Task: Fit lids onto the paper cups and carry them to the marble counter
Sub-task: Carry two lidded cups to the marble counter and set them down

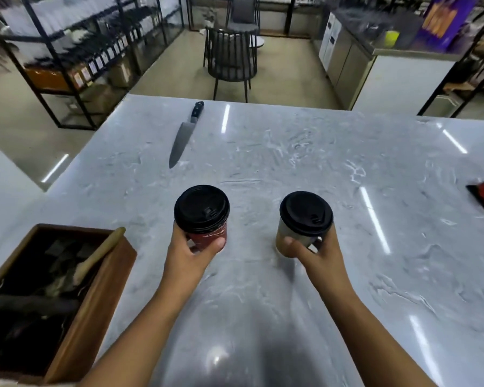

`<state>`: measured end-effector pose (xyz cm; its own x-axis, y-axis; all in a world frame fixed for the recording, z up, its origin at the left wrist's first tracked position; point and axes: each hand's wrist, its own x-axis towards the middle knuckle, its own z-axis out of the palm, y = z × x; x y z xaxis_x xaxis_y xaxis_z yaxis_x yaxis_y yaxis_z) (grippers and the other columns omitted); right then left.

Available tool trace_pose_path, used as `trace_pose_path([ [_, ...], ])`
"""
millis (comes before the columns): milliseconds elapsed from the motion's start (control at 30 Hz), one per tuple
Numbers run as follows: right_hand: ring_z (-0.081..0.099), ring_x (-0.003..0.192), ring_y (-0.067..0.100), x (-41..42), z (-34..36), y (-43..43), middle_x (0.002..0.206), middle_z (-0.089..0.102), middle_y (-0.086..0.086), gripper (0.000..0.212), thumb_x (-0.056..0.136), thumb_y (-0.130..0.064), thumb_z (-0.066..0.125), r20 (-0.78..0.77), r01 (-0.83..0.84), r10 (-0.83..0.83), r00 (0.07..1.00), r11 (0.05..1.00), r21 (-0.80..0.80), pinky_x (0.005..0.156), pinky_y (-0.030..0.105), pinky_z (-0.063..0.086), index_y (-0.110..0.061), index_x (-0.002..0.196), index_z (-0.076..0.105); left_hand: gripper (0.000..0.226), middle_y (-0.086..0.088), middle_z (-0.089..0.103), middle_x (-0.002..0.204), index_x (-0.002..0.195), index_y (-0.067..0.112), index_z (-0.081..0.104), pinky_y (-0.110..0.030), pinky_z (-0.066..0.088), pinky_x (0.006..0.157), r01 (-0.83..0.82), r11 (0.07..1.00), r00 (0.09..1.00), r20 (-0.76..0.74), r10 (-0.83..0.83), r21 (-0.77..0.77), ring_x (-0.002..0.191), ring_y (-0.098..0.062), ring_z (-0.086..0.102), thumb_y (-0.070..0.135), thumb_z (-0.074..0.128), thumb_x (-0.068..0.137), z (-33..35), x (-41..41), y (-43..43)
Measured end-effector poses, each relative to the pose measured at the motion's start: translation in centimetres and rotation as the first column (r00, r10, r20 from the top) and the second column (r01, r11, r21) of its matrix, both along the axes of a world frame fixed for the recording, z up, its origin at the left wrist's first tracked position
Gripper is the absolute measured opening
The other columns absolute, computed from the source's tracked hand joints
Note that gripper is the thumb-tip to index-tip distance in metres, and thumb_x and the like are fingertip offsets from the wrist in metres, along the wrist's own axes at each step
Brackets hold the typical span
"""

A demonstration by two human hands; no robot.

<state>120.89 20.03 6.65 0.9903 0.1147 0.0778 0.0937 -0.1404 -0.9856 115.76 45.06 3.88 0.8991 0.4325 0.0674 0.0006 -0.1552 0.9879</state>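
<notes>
Pale grey marble counter [291, 152]: polished, glossy, veined. Round black plastic lids [201, 208]: matt. Steel-bladed kitchen knife [183, 138]: dull sheen. Brown wooden box [95, 308]: smooth.

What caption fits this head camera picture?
One red cup in the left hand, one beige cup in the right hand, both black-lidded, at the marble counter.

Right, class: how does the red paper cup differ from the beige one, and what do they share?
Colour: the red cup has a red wall with pale markings; the beige cup has a beige wall. Hold: the left hand grips the red cup; the right hand grips the beige cup. Shared: each wears a black lid and is over the marble counter.
</notes>
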Motion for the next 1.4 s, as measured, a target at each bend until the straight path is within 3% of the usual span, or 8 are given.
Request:
trace_pose_path([
  [67, 0.057, 0.114, -0.013, 1.8, -0.3, 0.6, 0.124, 0.058, -0.037, 0.077, 0.076, -0.031, 0.081, -0.019, 0.012, -0.012, 1.0, 1.0, -0.001, 0.083, 0.005, 0.048, -0.045, 0.141, 0.042, 0.092, 0.049, 0.054, 0.116, 0.146, 0.04, 0.033, -0.015, 0.048, 0.083, -0.002, 1.0, 1.0, -0.001, 0.002, -0.008, 0.105, 0.022, 0.057, 0.044, 0.083, 0.068, -0.4, 1.7, 0.7],
  [200, 0.057, 0.113, -0.014, 5.4, -0.8, 1.8, 0.121, 0.058, -0.041, 0.074, 0.077, -0.032, 0.083, -0.033, 0.037, -0.037, 0.999, 0.999, -0.006, 0.081, 0.009, 0.051, -0.056, 0.133, 0.041, 0.092, 0.045, 0.057, 0.117, 0.145, 0.04, 0.034, -0.004, 0.051, 0.078, -0.011, 1.0, 1.0, 0.003, 0.011, -0.013, 0.106, 0.018, 0.059, 0.049, 0.081, 0.066, -0.7, 5.3, 1.7],
  [467, 0.058, 0.119, -0.004, 10.1, -1.8, 3.7, 0.127, 0.059, -0.03, 0.076, 0.083, -0.023, 0.084, -0.03, 0.035, -0.036, 0.999, 0.999, -0.028, 0.098, 0.029, 0.05, -0.04, 0.143, 0.041, 0.087, 0.037, 0.056, 0.127, 0.143, 0.046, 0.034, -0.011, 0.049, 0.09, -0.047, 0.999, 0.998, 0.031, 0.048, -0.008, 0.115, 0.011, 0.059, 0.048, 0.082, 0.07, -1.6, 10.7, 3.3],
  [733, 0.058, 0.119, -0.006, 11.5, -3.4, 4.0, 0.125, 0.057, -0.035, 0.068, 0.086, -0.02, 0.081, -0.01, 0.032, -0.032, 0.999, 0.997, -0.066, 0.093, 0.019, 0.053, -0.047, 0.136, 0.043, 0.081, 0.027, 0.059, 0.13, 0.139, 0.051, 0.037, -0.029, 0.049, 0.1, -0.06, 0.998, 0.998, -0.001, 0.061, 0.035, 0.121, 0.001, 0.059, 0.043, 0.083, 0.073, -3.0, 12.1, 3.7],
  [833, 0.057, 0.123, -0.001, 11.6, -3.9, 4.2, 0.129, 0.056, -0.031, 0.07, 0.086, -0.021, 0.081, 0.011, 0.035, -0.034, 0.999, 0.996, -0.079, 0.095, 0.012, 0.048, -0.056, 0.132, 0.042, 0.08, 0.027, 0.058, 0.131, 0.14, 0.052, 0.035, -0.026, 0.048, 0.099, -0.06, 0.996, 0.998, -0.001, 0.06, 0.06, 0.121, 0.001, 0.058, 0.043, 0.081, 0.075, -3.1, 12.0, 4.0],
  [1167, 0.063, 0.114, -0.001, 11.5, -5.0, 3.8, 0.124, 0.062, -0.03, 0.061, 0.082, -0.042, 0.079, -0.01, 0.061, -0.064, 0.998, 0.982, -0.178, 0.09, 0.021, 0.051, -0.06, 0.128, 0.044, 0.081, 0.023, 0.054, 0.137, 0.142, 0.053, 0.029, -0.026, 0.046, 0.102, -0.035, 0.996, 0.998, -0.05, 0.039, 0.079, 0.126, 0.0, 0.055, 0.044, 0.078, 0.078, -3.2, 11.9, 3.7],
  [1267, 0.063, 0.116, -0.002, 11.1, -5.5, 3.4, 0.125, 0.063, -0.03, 0.064, 0.086, -0.029, 0.08, -0.034, 0.057, -0.064, 0.997, 0.98, -0.192, 0.092, 0.022, 0.051, -0.06, 0.128, 0.043, 0.086, 0.014, 0.052, 0.14, 0.146, 0.041, 0.027, -0.035, 0.047, 0.107, -0.011, 0.997, 0.995, -0.103, 0.018, 0.07, 0.128, -0.004, 0.054, 0.044, 0.077, 0.077, -3.4, 11.4, 3.6],
  [1400, 0.058, 0.118, -0.012, 10.1, -5.6, 3.3, 0.129, 0.058, -0.032, 0.069, 0.088, -0.02, 0.079, -0.072, 0.042, -0.055, 0.996, 0.983, -0.178, 0.09, 0.006, 0.047, -0.054, 0.134, 0.04, 0.091, 0.011, 0.049, 0.146, 0.152, 0.028, 0.022, -0.029, 0.041, 0.111, 0.028, 0.998, 0.99, -0.143, -0.019, 0.059, 0.132, 0.001, 0.05, 0.028, 0.08, 0.081, -3.4, 10.4, 3.3],
])
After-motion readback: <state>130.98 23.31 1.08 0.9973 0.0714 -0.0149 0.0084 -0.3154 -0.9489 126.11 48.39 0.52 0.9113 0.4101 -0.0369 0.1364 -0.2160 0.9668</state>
